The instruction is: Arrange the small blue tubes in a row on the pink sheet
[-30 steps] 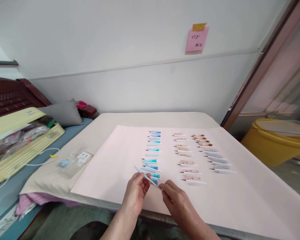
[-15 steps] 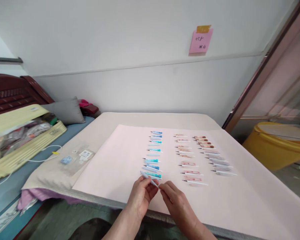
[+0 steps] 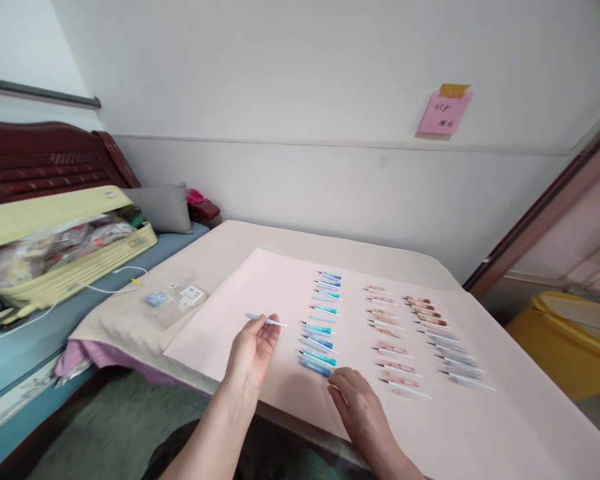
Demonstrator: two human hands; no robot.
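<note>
My left hand (image 3: pixel 254 343) is raised over the pink sheet, its fingers closed around a slim pale-blue pen (image 3: pixel 260 318) with a thin white end sticking out to the right. My right hand (image 3: pixel 357 403) is low over the sheet with its fingers bent together. Its fingertips meet the right end of a blue pen barrel (image 3: pixel 314 366), the nearest piece in the blue column. Above that barrel lie a teal pen (image 3: pixel 317 357) and several other blue and teal pens, each with a dark tip pointing left.
Columns of pink pens (image 3: pixel 397 367), brown pens (image 3: pixel 425 312) and greyish pens (image 3: pixel 463 370) lie to the right on the pink sheet (image 3: pixel 220 353). Clear bags (image 3: pixel 177 307) rest at the left. Beyond are an open yellow case (image 3: pixel 80 263), a grey pillow (image 3: pixel 163 208) and a yellow bin (image 3: pixel 570 340).
My hands have moved apart: the left has gone left and up with the pale-blue pen, while the right stays by the column's near end. The camera view has shifted left.
</note>
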